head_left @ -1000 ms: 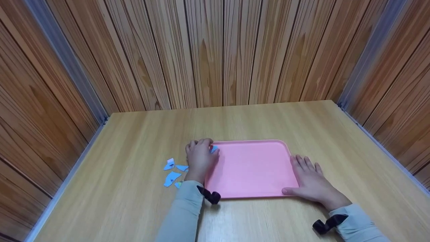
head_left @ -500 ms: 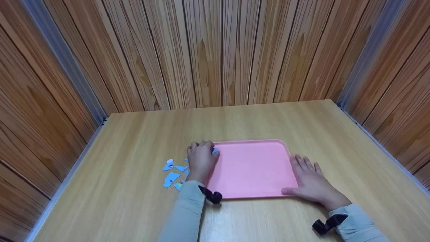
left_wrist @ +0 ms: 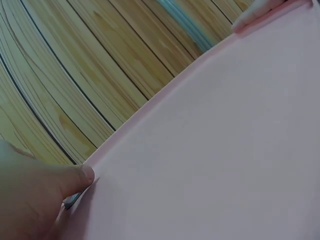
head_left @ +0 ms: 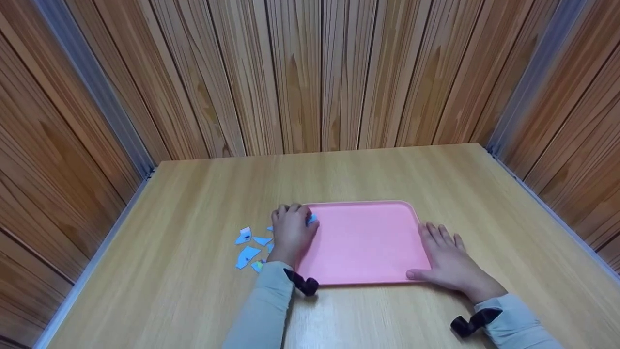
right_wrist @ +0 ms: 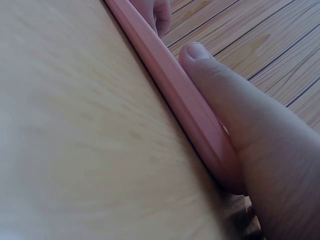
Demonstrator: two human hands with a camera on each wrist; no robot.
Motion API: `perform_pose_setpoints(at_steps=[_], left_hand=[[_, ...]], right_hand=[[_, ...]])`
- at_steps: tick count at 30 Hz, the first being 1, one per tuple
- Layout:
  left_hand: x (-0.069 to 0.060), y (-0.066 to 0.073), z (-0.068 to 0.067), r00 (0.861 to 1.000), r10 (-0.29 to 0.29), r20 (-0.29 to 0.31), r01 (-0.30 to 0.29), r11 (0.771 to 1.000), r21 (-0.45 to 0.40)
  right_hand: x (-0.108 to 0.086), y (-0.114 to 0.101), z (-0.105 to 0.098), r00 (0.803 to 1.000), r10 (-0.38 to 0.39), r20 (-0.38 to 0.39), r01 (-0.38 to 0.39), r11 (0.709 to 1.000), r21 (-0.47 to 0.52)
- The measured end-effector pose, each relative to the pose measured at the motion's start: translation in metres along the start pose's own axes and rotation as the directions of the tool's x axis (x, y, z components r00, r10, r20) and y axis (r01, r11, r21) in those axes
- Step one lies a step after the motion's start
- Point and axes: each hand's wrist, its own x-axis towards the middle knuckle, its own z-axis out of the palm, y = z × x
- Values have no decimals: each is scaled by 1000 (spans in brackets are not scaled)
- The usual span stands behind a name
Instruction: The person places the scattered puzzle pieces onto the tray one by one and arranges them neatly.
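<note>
A pink tray (head_left: 363, 242) lies on the wooden table, its rim along the front in the right wrist view. At its upper left corner, the left hand (head_left: 292, 232) has curled fingers and pinches a blue piece (head_left: 311, 219), partly hidden by the hand. The left hand's thumb (left_wrist: 80, 178) rests over the tray's edge in the left wrist view. On the tray's right edge lies the right hand (head_left: 448, 259), fingers spread and straight, its thumb (right_wrist: 210, 67) over the rim near the lower right corner.
Several blue paper-like pieces (head_left: 248, 256) lie on the table left of the tray, some partly behind the left hand. Wood-panelled walls (head_left: 300, 77) stand behind and at both sides of the table (head_left: 193, 300). Black devices (head_left: 302, 282) are strapped to both wrists.
The left hand has shifted very slightly to the right and down at the tray's corner, uncovering more of the blue pieces beside it. The right hand has stayed in place.
</note>
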Motion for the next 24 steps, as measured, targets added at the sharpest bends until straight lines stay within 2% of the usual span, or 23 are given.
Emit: perform_pose_setpoints(at_steps=[5, 11, 16, 24], left_hand=[[-8, -1, -4, 997, 73, 11, -73, 997, -27], [-17, -7, -4, 984, 176, -4, -176, 984, -6], [-21, -10, -4, 985, 170, 43, -170, 985, -6], [-25, -10, -5, 986, 152, 74, -154, 988, 22]], right_hand=[[-1, 1, -2, 1000, 13, 9, -13, 1000, 1], [0, 2, -2, 1000, 7, 2, -7, 1000, -8], [1, 2, -1, 1000, 5, 5, -5, 1000, 1], [2, 0, 0, 1000, 1, 12, -1, 1000, 9]])
